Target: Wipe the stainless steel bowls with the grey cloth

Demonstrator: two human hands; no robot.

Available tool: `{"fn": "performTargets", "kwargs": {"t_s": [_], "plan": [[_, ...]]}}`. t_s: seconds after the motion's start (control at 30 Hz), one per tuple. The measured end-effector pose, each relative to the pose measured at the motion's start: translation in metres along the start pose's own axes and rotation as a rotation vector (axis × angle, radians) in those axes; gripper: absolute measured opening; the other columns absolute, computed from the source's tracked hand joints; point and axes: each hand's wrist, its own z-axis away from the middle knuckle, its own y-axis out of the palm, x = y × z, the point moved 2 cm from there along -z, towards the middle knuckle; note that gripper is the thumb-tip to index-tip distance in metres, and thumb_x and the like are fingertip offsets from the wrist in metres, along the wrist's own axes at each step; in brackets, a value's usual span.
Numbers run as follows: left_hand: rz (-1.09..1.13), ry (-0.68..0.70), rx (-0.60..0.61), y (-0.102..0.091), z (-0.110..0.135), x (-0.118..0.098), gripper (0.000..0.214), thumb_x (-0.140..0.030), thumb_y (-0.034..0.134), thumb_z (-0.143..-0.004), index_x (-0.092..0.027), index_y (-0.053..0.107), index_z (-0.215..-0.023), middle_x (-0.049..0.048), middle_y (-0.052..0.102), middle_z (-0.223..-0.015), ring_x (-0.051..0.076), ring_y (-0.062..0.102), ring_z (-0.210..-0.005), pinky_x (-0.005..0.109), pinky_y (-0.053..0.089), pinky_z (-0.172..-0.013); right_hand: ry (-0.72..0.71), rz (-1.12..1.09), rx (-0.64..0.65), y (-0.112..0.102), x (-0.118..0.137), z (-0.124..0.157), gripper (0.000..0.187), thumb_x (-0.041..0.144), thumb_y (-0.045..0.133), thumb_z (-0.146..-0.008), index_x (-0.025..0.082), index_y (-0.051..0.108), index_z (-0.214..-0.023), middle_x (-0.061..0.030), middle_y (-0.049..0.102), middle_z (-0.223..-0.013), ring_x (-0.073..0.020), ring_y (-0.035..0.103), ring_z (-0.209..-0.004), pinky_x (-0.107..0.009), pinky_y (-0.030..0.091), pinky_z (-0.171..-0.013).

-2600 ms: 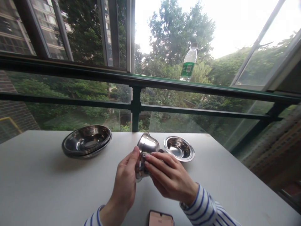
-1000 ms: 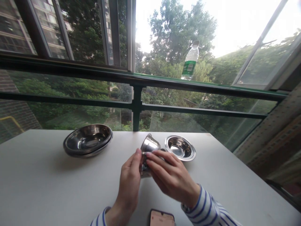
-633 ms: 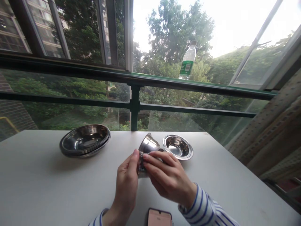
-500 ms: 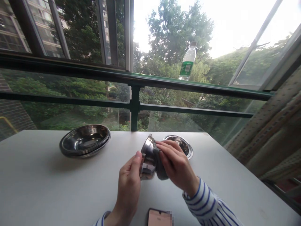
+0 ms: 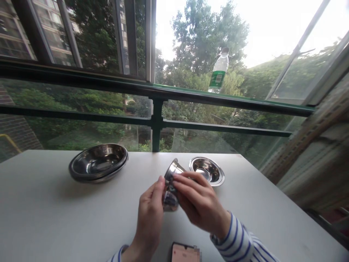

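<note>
My left hand (image 5: pixel 149 211) grips a small shiny metal bowl (image 5: pixel 170 203) by its rim, thumb on the near side. The bowl is tipped on its side above the white table (image 5: pixel 76 222). My right hand (image 5: pixel 201 203) presses against the bowl's outer wall from the right, fingers bent together. The grey cloth seen under that hand half a second ago is now mostly hidden by the fingers. Just behind my right hand, another small metal bowl (image 5: pixel 221 179) stands upright on the table.
At the back left stands a stack of wider metal bowls (image 5: pixel 91 167). A phone (image 5: pixel 186 254) lies at the near edge. Beyond the table runs a dark green railing (image 5: pixel 245 103), with a plastic bottle (image 5: pixel 218 77) standing by it. A curtain (image 5: pixel 313 160) hangs at the right.
My right hand has slid down and left across the bowl's outside, covering the grey cloth. The held bowl has turned slightly. My left hand has hardly moved.
</note>
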Motion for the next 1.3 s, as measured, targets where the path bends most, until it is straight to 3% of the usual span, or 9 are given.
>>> {"fn": "performTargets", "kwargs": {"t_s": [0.07,0.23,0.4,0.53,0.73,0.87,0.93,1.1,1.3], "plan": [[0.017,0.008,0.002,0.000,0.000,0.001,0.036,-0.048,0.060,-0.074,-0.012,0.066,-0.073,0.0012,0.060,-0.060,0.013,0.054,-0.055,0.023,0.046,-0.052,-0.033,0.009,0.022,0.001,0.001,0.000,0.032,0.015,0.052,-0.084,0.016,0.056,-0.116,-0.0088,0.062,-0.118,-0.0247,0.052,-0.108,-0.044,0.048,-0.089],[-0.017,-0.012,0.025,0.000,0.003,0.002,0.040,-0.050,0.058,-0.074,-0.011,0.066,-0.072,0.0029,0.061,-0.061,0.013,0.053,-0.055,0.024,0.044,-0.050,0.157,-0.010,-0.093,-0.001,-0.001,-0.003,0.027,0.012,0.047,-0.087,0.016,0.059,-0.110,-0.0090,0.066,-0.108,-0.0218,0.056,-0.101,-0.040,0.050,-0.085],[-0.013,0.023,0.035,-0.002,0.000,0.004,0.037,-0.048,0.057,-0.077,-0.013,0.068,-0.077,0.0026,0.065,-0.067,0.013,0.056,-0.060,0.023,0.044,-0.055,-0.010,0.045,0.012,0.002,0.009,-0.004,0.029,0.015,0.053,-0.084,0.015,0.058,-0.112,-0.0083,0.063,-0.116,-0.0233,0.053,-0.107,-0.041,0.046,-0.090],[-0.060,-0.031,0.051,0.000,0.002,0.006,0.045,-0.053,0.051,-0.079,-0.012,0.068,-0.076,0.0026,0.064,-0.059,0.014,0.054,-0.053,0.025,0.045,-0.054,0.162,0.016,-0.097,0.001,0.003,-0.004,0.025,0.012,0.048,-0.086,0.015,0.060,-0.107,-0.0091,0.066,-0.107,-0.0207,0.056,-0.099,-0.038,0.049,-0.085],[-0.074,0.039,0.030,-0.002,0.001,0.002,0.044,-0.053,0.051,-0.079,-0.012,0.069,-0.079,0.0028,0.066,-0.063,0.014,0.057,-0.059,0.022,0.044,-0.056,-0.032,0.084,-0.011,0.006,0.012,0.000,0.030,0.015,0.055,-0.081,0.015,0.059,-0.111,-0.0084,0.063,-0.116,-0.0244,0.053,-0.106,-0.042,0.047,-0.088],[-0.085,-0.001,0.093,0.000,0.004,0.005,0.048,-0.055,0.047,-0.080,-0.012,0.070,-0.081,0.0049,0.068,-0.067,0.016,0.058,-0.061,0.024,0.045,-0.054,0.184,0.006,-0.122,0.002,0.001,-0.003,0.023,0.012,0.050,-0.085,0.015,0.062,-0.104,-0.0089,0.068,-0.104,-0.0206,0.058,-0.097,-0.038,0.050,-0.084],[-0.088,0.002,0.112,0.000,0.005,0.006,0.048,-0.054,0.047,-0.081,-0.012,0.069,-0.082,0.0055,0.069,-0.070,0.017,0.060,-0.064,0.024,0.046,-0.056,0.218,0.005,-0.139,0.002,0.002,-0.003,0.024,0.011,0.049,-0.084,0.015,0.062,-0.104,-0.0094,0.068,-0.103,-0.0207,0.058,-0.096,-0.038,0.051,-0.083],[-0.113,0.058,0.042,-0.004,0.003,0.001,0.046,-0.053,0.049,-0.080,-0.012,0.069,-0.082,0.0061,0.070,-0.075,0.017,0.061,-0.069,0.023,0.046,-0.057,-0.022,0.070,-0.050,0.007,0.017,-0.002,0.031,0.014,0.056,-0.080,0.016,0.060,-0.111,-0.0082,0.064,-0.114,-0.0247,0.056,-0.102,-0.042,0.049,-0.084],[-0.128,-0.004,0.097,0.000,0.007,0.004,0.055,-0.057,0.043,-0.081,-0.010,0.069,-0.092,0.0083,0.070,-0.071,0.020,0.063,-0.065,0.027,0.048,-0.057,0.244,-0.008,-0.150,0.003,0.003,-0.003,0.025,0.013,0.048,-0.085,0.018,0.063,-0.105,-0.0090,0.068,-0.103,-0.0212,0.059,-0.096,-0.040,0.051,-0.082]]}}
